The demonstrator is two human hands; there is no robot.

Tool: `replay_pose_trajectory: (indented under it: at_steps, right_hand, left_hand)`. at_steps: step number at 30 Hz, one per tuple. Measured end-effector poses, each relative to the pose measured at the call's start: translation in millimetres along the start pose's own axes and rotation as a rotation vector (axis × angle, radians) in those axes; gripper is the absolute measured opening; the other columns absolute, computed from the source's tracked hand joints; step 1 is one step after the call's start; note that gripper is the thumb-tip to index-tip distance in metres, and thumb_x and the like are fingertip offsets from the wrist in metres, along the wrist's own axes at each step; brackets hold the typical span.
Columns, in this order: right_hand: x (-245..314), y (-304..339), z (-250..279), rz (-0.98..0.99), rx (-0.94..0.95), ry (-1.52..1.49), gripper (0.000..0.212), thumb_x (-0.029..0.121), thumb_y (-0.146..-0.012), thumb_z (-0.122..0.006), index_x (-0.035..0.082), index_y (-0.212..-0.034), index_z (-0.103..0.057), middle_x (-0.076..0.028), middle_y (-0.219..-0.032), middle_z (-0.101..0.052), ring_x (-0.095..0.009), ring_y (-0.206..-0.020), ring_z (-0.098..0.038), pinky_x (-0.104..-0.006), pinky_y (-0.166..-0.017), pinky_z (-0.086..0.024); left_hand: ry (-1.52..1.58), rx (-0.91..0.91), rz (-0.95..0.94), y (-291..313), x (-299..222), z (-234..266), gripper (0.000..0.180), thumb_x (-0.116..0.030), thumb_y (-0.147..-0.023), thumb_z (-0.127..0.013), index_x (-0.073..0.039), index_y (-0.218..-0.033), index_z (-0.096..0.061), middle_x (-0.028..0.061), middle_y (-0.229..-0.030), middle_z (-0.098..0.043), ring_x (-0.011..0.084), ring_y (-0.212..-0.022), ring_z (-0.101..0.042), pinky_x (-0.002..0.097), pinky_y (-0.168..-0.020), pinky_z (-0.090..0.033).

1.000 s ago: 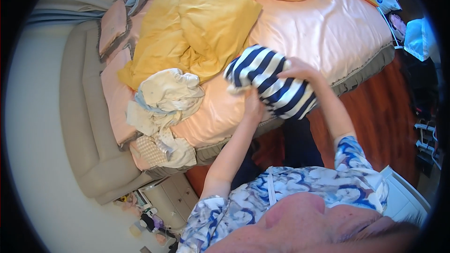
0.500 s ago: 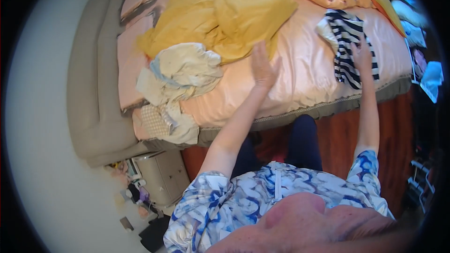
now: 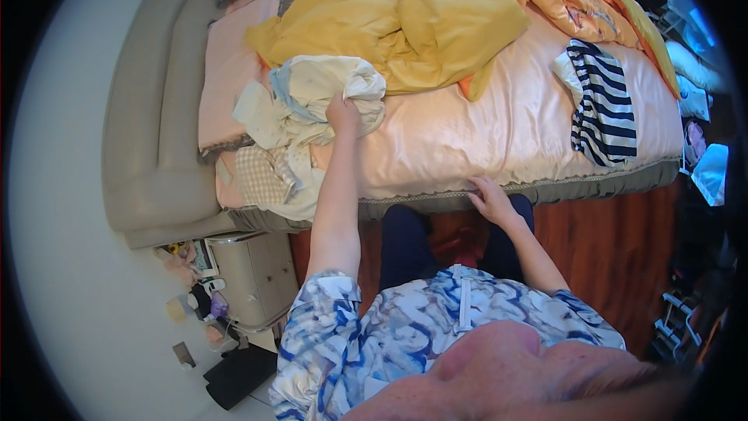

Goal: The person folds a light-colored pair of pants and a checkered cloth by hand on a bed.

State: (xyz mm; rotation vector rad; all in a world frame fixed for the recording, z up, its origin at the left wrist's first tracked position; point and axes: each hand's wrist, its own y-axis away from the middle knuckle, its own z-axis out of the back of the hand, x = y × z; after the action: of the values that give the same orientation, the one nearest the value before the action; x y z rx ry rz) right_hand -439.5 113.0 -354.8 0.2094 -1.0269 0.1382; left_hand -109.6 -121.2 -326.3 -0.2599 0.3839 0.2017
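Observation:
My left hand [image 3: 344, 115] is closed on the near side of a crumpled white cloth [image 3: 323, 74], part of a heap on the left of the bed. A light-blue strip shows along the heap's left side. Toward the near left corner lie a beige checked cloth [image 3: 263, 177] and a pale one under it. My right hand [image 3: 492, 203] is by the bed's near edge, fingers parted, with nothing in it. A black-and-white striped garment [image 3: 604, 109] rests flat at the right of the pink satin sheet [image 3: 436, 140], away from both hands.
A bunched yellow quilt [image 3: 405, 19] covers the middle of the bed, with an orange patterned cover [image 3: 557, 0] at the far right. A grey headboard [image 3: 148, 125] stands at the left. Near its foot is a bedside cabinet [image 3: 253, 277]. Hangers and bags crowd the right.
My left hand has moved left from the open sheet and taken hold of the white cloth. My right hand has left the striped garment and come back to the bed's near edge.

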Motion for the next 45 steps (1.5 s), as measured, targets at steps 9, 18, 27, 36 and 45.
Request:
replay_pose_trajectory:
  at_steps: [9,18,27,36,45]
  right_hand:
    - [20.6,-13.9,-7.2,-0.102,-0.027,-0.272,0.044,0.013,-0.087,-0.063,-0.001,-0.127,-0.049,-0.017,-0.102,-0.063,-0.019,-0.069,-0.065,-0.0283,-0.062,-0.051]
    - [72.5,15.5,-10.2,-0.008,-0.076,-0.39,0.09,0.005,-0.079,-0.069,0.006,-0.147,-0.011,-0.022,-0.13,-0.047,-0.017,-0.085,-0.064,-0.0282,-0.067,-0.053]
    - [121.4,44.6,8.5,-0.045,-0.063,-0.71,0.1,-0.002,-0.079,-0.064,0.016,-0.15,0.002,-0.018,-0.14,-0.036,-0.019,-0.098,-0.063,-0.0292,-0.073,-0.054]
    - [165.8,66.6,7.6,-0.03,-0.033,-0.864,0.092,0.002,-0.08,-0.066,0.014,-0.15,-0.007,-0.01,-0.122,-0.053,-0.016,-0.091,-0.061,-0.0296,-0.067,-0.055]
    - [155.6,72.4,4.6,-0.013,-0.041,-0.886,0.082,0.005,-0.08,-0.068,0.01,-0.144,-0.017,-0.012,-0.118,-0.055,-0.019,-0.094,-0.061,-0.0287,-0.065,-0.055]
  left_hand:
    - [1.638,0.405,0.402,125.5,-44.2,53.1,0.025,-0.006,-0.093,-0.046,0.001,-0.111,-0.062,0.0048,-0.101,-0.067,0.0118,-0.087,-0.062,0.0262,-0.078,-0.05]
    - [1.943,0.728,0.399,204.6,-111.1,105.3,0.031,-0.007,-0.093,-0.049,0.002,-0.123,-0.053,0.0105,-0.121,-0.06,0.0182,-0.107,-0.059,0.0311,-0.093,-0.046]
    - [2.085,0.749,0.275,228.4,-126.4,161.9,0.032,-0.006,-0.094,-0.049,0.003,-0.125,-0.051,0.0114,-0.122,-0.059,0.0205,-0.111,-0.058,0.0342,-0.097,-0.045]
    - [2.115,0.67,0.26,245.2,-114.1,176.7,0.041,-0.003,-0.092,-0.047,0.002,-0.133,-0.043,0.0132,-0.132,-0.051,0.0243,-0.123,-0.049,0.0387,-0.106,-0.037]
    - [2.118,0.7,0.239,252.1,-116.7,180.1,0.038,-0.005,-0.093,-0.047,0.002,-0.131,-0.045,0.0123,-0.131,-0.052,0.0238,-0.122,-0.049,0.0384,-0.106,-0.037]
